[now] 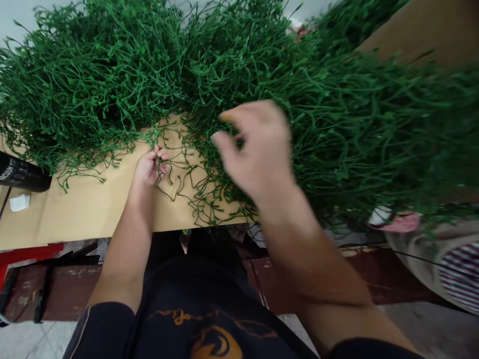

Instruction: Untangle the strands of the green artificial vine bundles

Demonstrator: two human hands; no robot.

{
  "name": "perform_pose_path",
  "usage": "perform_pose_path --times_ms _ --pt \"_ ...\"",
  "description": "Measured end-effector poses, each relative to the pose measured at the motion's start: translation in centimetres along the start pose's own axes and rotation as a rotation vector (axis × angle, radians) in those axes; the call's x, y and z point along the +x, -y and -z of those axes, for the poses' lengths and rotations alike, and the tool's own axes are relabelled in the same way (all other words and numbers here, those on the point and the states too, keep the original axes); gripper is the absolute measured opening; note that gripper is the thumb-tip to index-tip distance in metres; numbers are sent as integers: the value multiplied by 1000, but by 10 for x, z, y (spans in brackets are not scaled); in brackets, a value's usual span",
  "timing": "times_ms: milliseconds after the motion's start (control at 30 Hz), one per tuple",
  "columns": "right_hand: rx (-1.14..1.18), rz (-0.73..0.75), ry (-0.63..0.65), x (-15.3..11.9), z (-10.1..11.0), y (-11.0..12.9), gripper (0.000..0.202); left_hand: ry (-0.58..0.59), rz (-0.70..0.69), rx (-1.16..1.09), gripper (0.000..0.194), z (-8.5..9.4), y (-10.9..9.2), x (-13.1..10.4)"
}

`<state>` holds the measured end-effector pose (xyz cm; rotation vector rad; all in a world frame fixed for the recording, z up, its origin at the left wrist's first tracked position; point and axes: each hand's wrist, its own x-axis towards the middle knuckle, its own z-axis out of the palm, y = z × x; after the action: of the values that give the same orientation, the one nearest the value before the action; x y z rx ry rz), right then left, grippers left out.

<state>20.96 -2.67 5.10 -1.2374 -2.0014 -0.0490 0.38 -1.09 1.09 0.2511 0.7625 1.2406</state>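
Note:
My left hand [149,168] is closed around thin green artificial plant stems [175,160], low over a tan cardboard surface [93,212]. Some of the stems trail out to the right of the fingers. To the right, my right hand [262,149] is raised in front of the big heap of green artificial stems [112,70] and is smeared by motion. Its thumb and forefinger are apart, and nothing shows between them. Loose stems [213,204] lie tangled on the cardboard between my two hands.
A black cylinder with white lettering [24,172] lies at the left edge, near a small white piece [19,202]. A brown cardboard flap [426,32] rises at the upper right. Pink cloth [402,222] and striped fabric [462,271] are at the lower right.

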Motion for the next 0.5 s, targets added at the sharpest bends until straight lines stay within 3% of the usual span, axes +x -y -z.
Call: perform_pose_path --times_ms 100,200,333,500 --pt "38 3 214 -9 -45 31 31 21 -4 2 27 3 2 2" --pt "107 33 306 -9 -69 38 23 34 -15 -18 30 7 3 6" --pt "227 83 300 -10 -67 36 23 6 -29 11 30 10 2 15" --pt "295 150 321 -32 -64 54 17 -6 -2 38 28 7 2 14"
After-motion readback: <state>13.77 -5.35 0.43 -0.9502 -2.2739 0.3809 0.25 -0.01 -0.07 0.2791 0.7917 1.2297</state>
